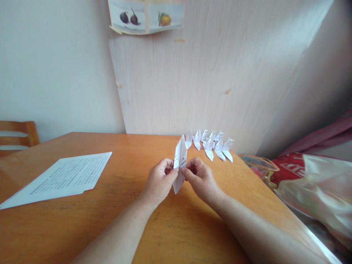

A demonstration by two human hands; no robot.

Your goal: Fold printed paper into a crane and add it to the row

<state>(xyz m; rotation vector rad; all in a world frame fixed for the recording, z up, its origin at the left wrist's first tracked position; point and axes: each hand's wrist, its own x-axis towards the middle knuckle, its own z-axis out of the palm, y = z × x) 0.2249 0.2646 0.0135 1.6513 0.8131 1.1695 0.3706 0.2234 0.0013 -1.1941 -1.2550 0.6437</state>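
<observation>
Between my two hands, above the table, stands a folded piece of white paper (pixel 180 150) in a long, narrow diamond shape with some printed characters on it. My left hand (pixel 161 179) pinches its left edge, thumb in front near the middle. On the other edge, my right hand (pixel 202 179) pinches it in the same way. Both thumb tips nearly meet at the paper's centre crease. The curled fingers behind the paper are partly hidden. Beyond my right hand, several folded paper cranes (pixel 210 145) are grouped at the far side of the table.
A stack of printed sheets (pixel 68 176) lies on the left of the wooden table (pixel 115 223). Plastic bags (pixel 316 183) sit beyond the right edge. A wooden chair (pixel 19 134) is at far left. A panel with fruit pictures (pixel 147 16) rises behind the table.
</observation>
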